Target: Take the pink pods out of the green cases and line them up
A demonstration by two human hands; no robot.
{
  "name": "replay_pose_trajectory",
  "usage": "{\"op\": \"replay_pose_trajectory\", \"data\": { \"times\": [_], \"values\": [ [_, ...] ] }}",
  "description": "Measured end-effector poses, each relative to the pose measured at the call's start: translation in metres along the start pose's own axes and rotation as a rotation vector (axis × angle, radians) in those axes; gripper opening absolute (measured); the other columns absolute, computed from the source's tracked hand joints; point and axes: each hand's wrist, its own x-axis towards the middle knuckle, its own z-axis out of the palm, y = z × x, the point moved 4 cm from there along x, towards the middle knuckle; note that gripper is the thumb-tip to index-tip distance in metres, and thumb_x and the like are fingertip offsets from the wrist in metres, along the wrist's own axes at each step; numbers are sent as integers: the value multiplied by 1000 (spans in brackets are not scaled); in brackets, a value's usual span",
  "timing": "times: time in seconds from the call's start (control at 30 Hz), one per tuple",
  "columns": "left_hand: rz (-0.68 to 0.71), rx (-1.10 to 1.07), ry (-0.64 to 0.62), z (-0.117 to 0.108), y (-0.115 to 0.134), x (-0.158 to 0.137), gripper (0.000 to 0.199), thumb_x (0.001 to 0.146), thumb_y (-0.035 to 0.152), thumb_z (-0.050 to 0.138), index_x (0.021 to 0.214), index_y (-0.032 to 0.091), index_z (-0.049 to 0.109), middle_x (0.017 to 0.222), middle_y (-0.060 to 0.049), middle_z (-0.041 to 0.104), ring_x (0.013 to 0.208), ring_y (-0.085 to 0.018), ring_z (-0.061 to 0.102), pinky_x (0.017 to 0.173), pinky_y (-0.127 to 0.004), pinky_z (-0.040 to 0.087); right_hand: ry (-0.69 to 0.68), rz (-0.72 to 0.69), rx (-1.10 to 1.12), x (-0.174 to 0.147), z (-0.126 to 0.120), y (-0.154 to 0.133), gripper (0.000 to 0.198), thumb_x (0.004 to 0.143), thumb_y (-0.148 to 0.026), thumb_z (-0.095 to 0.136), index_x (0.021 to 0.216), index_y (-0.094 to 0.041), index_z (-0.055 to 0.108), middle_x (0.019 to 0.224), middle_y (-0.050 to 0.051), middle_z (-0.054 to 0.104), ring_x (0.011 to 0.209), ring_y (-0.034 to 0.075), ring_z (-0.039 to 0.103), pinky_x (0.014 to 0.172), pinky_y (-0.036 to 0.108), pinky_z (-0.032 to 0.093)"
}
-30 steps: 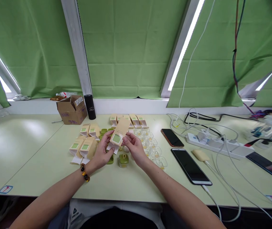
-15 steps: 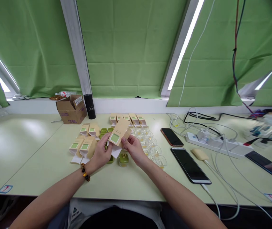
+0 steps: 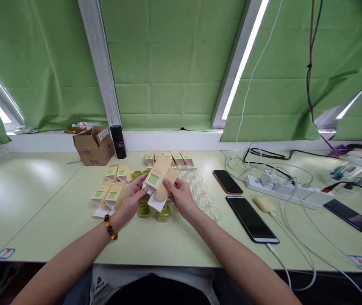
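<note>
Between my two hands is a small kraft cardboard box [image 3: 160, 171] with a green square on its face and its white-lined end flaps open. My left hand [image 3: 133, 197] grips its left side, and my right hand [image 3: 181, 197] pinches the brown side near the flap. Below it on the table stands a clear container with a green lid [image 3: 164, 212], next to a green lid [image 3: 144, 210]. To the right are several clear plastic containers [image 3: 204, 197], partly behind my right hand. More open kraft boxes [image 3: 112, 197] stand left of my left hand.
Behind the held box is a row of kraft boxes [image 3: 177, 160]. A brown carton [image 3: 94, 148] and a black bottle [image 3: 118, 142] stand at the back left. Two phones [image 3: 252, 219], a power strip [image 3: 284, 192] and tangled white cables lie on the right.
My hands have turned the box slightly and spread its flaps, so more of the white inner flap shows below. The right hand has shifted a little to the right.
</note>
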Motion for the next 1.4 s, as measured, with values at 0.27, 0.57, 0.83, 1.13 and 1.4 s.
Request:
{"op": "replay_pose_trajectory", "data": {
  "times": [0.27, 0.57, 0.83, 1.13, 1.4],
  "values": [
    [-69, -79, -33, 2, 1, 0, 53, 87, 41, 85, 133, 19, 68, 122, -12, 78, 104, -23, 74, 90, -32, 58, 89, -52, -23, 1, -8, -1, 53, 66, -56, 99, 99, -19, 82, 98, 10, 86, 83, 28, 82, 73, 41, 68],
    [85, 196, -26, 2, 12, 1, 53, 91, 62, 79, 119, 18, 70, 111, -11, 78, 93, -20, 73, 84, -31, 59, 109, -135, -88, 0, -8, 0, 49, 69, -60, 96, 94, -21, 82, 97, 10, 86, 84, 31, 81, 74, 47, 68],
    [353, 451, 185, -6, 30, 3, 29, 88, 45, 85, 94, 21, 70, 94, -7, 76, 87, -22, 69, 83, -38, 58, 47, -328, -214, -8, 5, -10, 43, 76, -50, 92, 106, -26, 74, 112, 8, 79, 108, 28, 74, 94, 44, 65],
    [1046, 1154, 281, -34, 50, -19, 7, 87, 37, 84, 93, 36, 82, 82, -8, 75, 84, -29, 53, 94, -53, 41, 73, -450, -598, -12, -7, -8, 28, 76, -32, 83, 101, -25, 72, 91, 2, 75, 82, 24, 66, 75, 35, 55],
    [1393, 1573, 350, -21, 69, -23, 21, 93, 22, 75, 107, 37, 79, 89, -3, 80, 88, -25, 56, 88, -47, 36, 29, -510, -1237, -16, 4, -6, 11, 84, -17, 71, 92, -25, 75, 91, 5, 78, 85, 25, 70, 67, 32, 48]
  ]
}}
